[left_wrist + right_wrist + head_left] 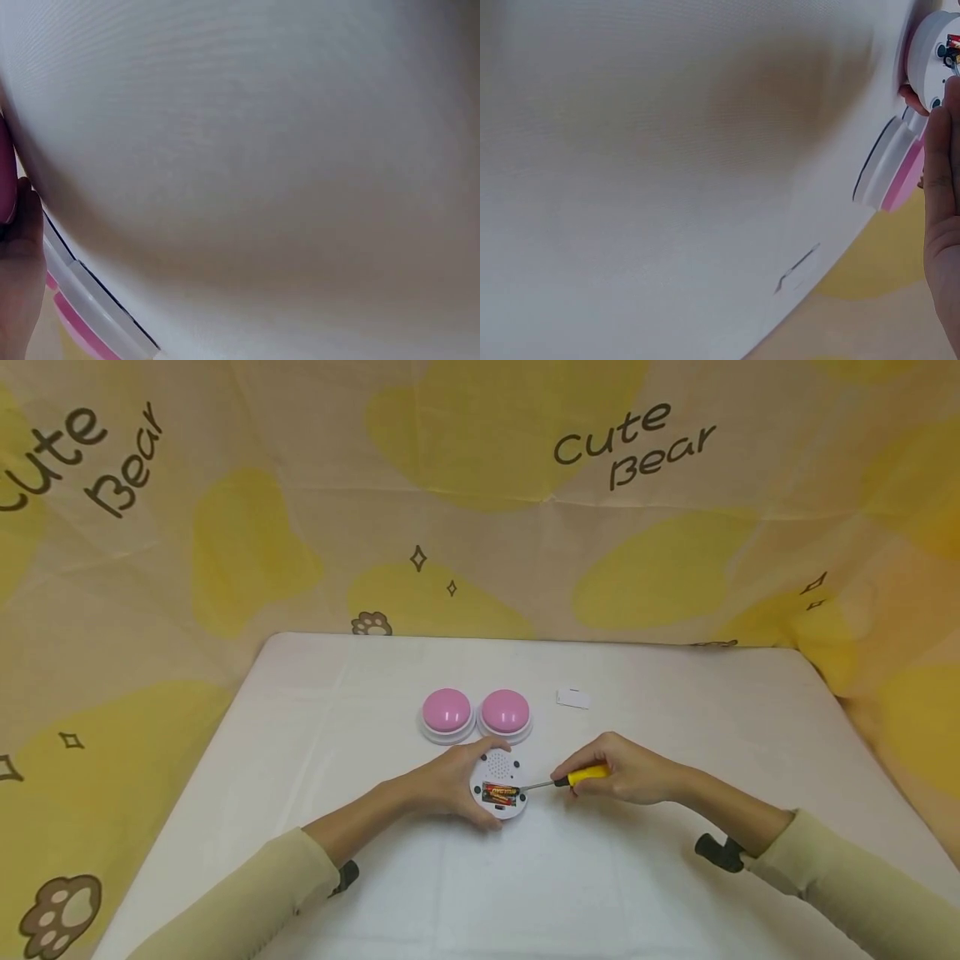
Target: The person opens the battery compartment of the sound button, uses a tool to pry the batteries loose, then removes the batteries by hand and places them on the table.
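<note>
A round white push-button device is turned underside up, its battery bay uncovered. Batteries with dark and orange wrappers lie in that bay. My left hand grips the device by its rim, thumb at the near edge and fingers at the far edge. In my right hand is a screwdriver with a yellow handle, its metal tip at the right end of the batteries. The right wrist view shows the device at its right edge, beside the right hand.
Just beyond the device, two pink-domed push buttons stand side by side on the white table. A small white cover lies to their right. Behind the table hangs a patterned cloth.
</note>
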### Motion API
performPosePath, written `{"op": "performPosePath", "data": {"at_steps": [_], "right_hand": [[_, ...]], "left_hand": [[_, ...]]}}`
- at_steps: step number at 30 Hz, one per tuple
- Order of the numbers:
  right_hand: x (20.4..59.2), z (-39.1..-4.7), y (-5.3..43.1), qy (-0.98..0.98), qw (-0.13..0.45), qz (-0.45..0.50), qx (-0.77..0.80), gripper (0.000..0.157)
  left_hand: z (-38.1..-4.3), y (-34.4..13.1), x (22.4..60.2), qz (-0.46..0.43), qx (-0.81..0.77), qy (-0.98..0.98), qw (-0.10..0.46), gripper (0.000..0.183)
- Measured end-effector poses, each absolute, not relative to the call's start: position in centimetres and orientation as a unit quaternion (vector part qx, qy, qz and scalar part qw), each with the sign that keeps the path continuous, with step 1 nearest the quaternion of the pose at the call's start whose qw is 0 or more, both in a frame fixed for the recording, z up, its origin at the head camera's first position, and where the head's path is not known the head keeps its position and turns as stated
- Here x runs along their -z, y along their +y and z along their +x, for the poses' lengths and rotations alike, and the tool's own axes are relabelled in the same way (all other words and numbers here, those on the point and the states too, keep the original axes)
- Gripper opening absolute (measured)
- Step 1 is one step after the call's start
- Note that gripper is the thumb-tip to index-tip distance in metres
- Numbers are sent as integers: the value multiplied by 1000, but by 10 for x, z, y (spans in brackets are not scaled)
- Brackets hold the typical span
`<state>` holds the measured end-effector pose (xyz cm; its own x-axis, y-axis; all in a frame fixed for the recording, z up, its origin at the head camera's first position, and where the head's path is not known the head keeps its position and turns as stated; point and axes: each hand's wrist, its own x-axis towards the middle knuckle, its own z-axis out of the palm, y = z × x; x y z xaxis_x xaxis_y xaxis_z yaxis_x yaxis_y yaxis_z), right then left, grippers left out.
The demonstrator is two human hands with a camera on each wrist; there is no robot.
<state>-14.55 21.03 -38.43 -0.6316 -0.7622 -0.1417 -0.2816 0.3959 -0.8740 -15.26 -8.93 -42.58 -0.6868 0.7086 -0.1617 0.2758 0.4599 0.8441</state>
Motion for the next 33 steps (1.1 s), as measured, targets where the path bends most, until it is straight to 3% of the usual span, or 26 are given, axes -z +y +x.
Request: {"op": "performPosePath", "data": {"at_steps": [26,33], "right_hand": [[383,-148,215,811,257,-317,419,30],[379,-160,230,831,205,-274,439,31]], "left_hand": [[-156,-92,429,304,-427,817,240,102],[-156,-94,429,292,-428,817,253,101]]}}
